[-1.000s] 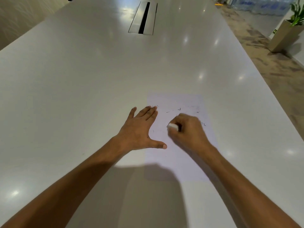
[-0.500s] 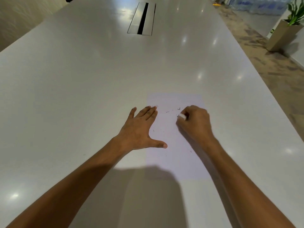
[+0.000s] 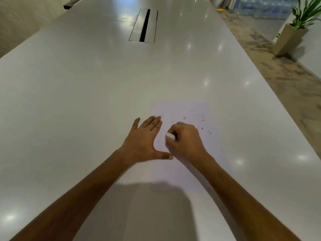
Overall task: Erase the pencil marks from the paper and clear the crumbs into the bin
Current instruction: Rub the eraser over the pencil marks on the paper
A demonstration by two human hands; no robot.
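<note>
A white sheet of paper (image 3: 182, 108) lies on the long white table (image 3: 86, 87), with small dark crumbs (image 3: 209, 132) and short pencil strokes scattered over its upper half. My left hand (image 3: 144, 140) lies flat with fingers spread on the paper's left edge, thumb stretched out to the right. My right hand (image 3: 185, 140) is curled round a small white eraser (image 3: 170, 136), whose tip touches the paper just right of my left hand. The paper's middle is hidden under my right hand and forearm. No bin is in view.
A metal cable hatch (image 3: 144, 26) is set into the table far ahead. The table's right edge runs diagonally, with patterned floor beyond it. A potted plant in a tall beige planter (image 3: 291, 39) stands at the far right.
My right hand with the eraser has moved back down and to the left across the paper, after reaching up and right half a second ago. My left hand has stayed in place.
</note>
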